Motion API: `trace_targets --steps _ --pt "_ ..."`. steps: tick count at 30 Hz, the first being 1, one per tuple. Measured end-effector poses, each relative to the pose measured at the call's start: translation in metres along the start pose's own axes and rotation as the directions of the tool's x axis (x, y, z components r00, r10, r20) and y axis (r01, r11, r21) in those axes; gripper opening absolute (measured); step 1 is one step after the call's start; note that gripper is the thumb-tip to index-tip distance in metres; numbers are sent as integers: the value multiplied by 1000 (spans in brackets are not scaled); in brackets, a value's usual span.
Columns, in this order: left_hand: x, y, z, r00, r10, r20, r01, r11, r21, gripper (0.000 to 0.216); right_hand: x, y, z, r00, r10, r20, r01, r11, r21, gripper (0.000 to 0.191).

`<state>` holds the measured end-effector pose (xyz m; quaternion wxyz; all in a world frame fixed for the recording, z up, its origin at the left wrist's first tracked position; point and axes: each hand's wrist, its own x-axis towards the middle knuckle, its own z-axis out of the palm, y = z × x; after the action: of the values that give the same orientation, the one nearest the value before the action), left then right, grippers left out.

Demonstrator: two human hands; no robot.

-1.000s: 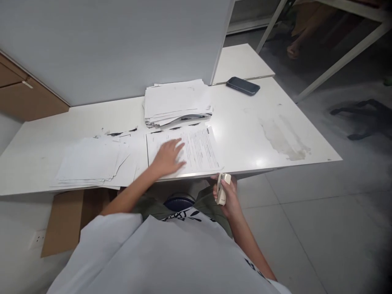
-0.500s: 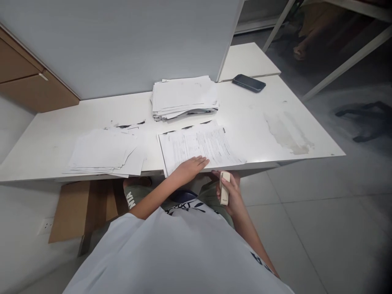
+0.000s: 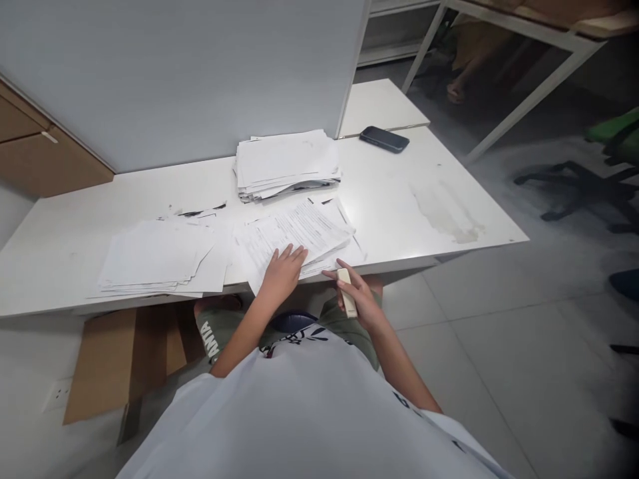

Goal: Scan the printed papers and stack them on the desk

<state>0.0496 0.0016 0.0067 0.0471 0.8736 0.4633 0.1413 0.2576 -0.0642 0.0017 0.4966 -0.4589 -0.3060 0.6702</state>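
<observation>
My left hand [image 3: 283, 271] lies flat on a printed sheet [image 3: 299, 229], fingers outstretched. That sheet sits askew over a few other papers near the desk's front edge. Just off this edge, my right hand [image 3: 360, 298] grips a small cream stapler [image 3: 346, 293], held upright in the palm, with a finger or two reaching toward the papers. Left of my left hand is a loose pile of white sheets [image 3: 154, 256]. A thicker stack of paper [image 3: 287, 159] stands behind, close to the grey partition.
A dark phone [image 3: 384, 139] rests at the back right of the white desk [image 3: 389, 199]. The grey partition [image 3: 200, 73] rises behind the papers. An open cardboard box [image 3: 100, 366] is below the desk at left. A wheeled chair base [image 3: 579, 189] stands at right; another person's foot [image 3: 454, 93] shows beyond.
The top printed sheet has turned and shifted left under my left hand, uncovering papers beneath on the right. My right hand, with the stapler, has come nearer the papers. The camera view has shifted.
</observation>
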Motion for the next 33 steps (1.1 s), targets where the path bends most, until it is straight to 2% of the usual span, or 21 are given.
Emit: trace_targets --steps 3,6,9,15,20,25,30,32,33 --pt "-1 -10 -1 988 85 132 -89 996 25 47 5 4 3 998 47 -35 -51 993 -110 75" --pt "-2 -17 -2 975 157 157 -163 986 29 51 10 11 2 993 -22 -113 -9 963 -268 72" --pt "-3 -19 -6 976 194 97 -194 981 -11 36 10 16 0 978 -154 -139 74 887 -457 65" --pt "-8 -13 -29 988 140 -61 -144 988 -58 28 -3 10 2 967 -219 -132 77 741 -667 53" --pt "-18 -16 -40 994 112 -14 -113 991 -66 26 -6 0 -1 957 -264 -123 123 748 -652 52" --pt "-33 -37 -32 991 -5 136 2 1000 21 68 2 0 -8 956 -252 -149 133 827 -546 50" --pt "-57 -71 -40 973 132 189 -103 982 -159 69 8 1 -12 955 -225 -195 125 897 -423 51" --pt "-67 -85 -49 974 130 187 -82 967 -243 65 9 -1 -13 952 -236 -198 135 898 -420 48" --pt "-71 -90 -54 979 90 185 -35 959 -282 62 10 -2 -13 953 -234 -193 135 897 -421 47"
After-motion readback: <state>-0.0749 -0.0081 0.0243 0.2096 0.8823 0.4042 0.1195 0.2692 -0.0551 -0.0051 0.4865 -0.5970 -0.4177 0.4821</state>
